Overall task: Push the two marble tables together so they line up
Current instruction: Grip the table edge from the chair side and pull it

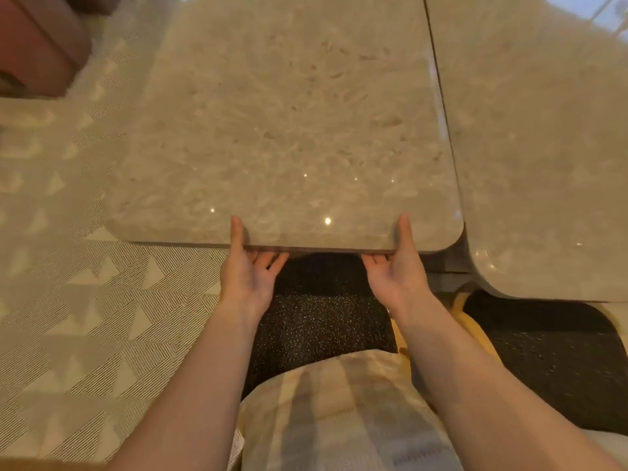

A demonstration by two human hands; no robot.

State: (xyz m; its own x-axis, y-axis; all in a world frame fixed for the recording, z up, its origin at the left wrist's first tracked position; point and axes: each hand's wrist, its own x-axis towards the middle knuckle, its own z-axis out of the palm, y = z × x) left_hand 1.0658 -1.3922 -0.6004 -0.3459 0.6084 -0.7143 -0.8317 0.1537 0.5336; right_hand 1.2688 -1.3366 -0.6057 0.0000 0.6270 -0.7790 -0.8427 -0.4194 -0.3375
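The step in hand looks like the alignment push: the left marble table, the one being held, already lies side by side with the right marble table, only a thin dark seam running between their long edges. Their near edges do not match, though; the right table's near edge sits nearer to the person than the left one's. So the next move, as I judge it, calls for drawing the left table toward the body, or nudging the other away, until the two near edges run in one line, while keeping the seam closed.

Both tops are polished beige stone, speckled with darker flecks, glossy enough to carry small pinpoint reflections, and have rounded corners. Stone this thick is likely heavy and will slide in jerks.

Below lies a pale carpet woven with triangles and fine hatching. A dark speckled seat shows under the table edge.

The left hand clasps the near edge, thumb on top, fingers curled beneath. The right hand has the same grip on that edge, just right of it.
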